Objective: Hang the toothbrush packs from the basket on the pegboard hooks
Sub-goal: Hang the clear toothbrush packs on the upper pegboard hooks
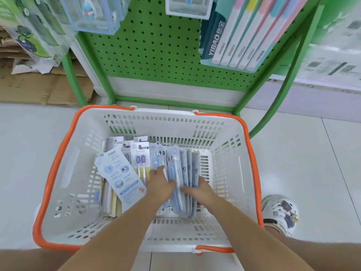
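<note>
A white basket [64,173] with orange handles stands on the floor below the green pegboard [160,45]. Several toothbrush packs lie in it: pale blue packs [176,165] upright in the middle, yellow and purple packs [141,159] to their left, and one flipped pack [121,177] showing its printed back. Both my hands are down in the basket. My left hand [160,183] grips the blue packs from the left, thumb across their front. My right hand [199,189] holds the same stack from the right, fingers curled round its edge.
Hanging packs occupy the pegboard's top: a large multi-brush pack [244,34] at right, clear boxed ones [93,14] at left. Flattened cardboard [39,81] lies at left. My shoe [281,214] stands right of the basket on the tiled floor.
</note>
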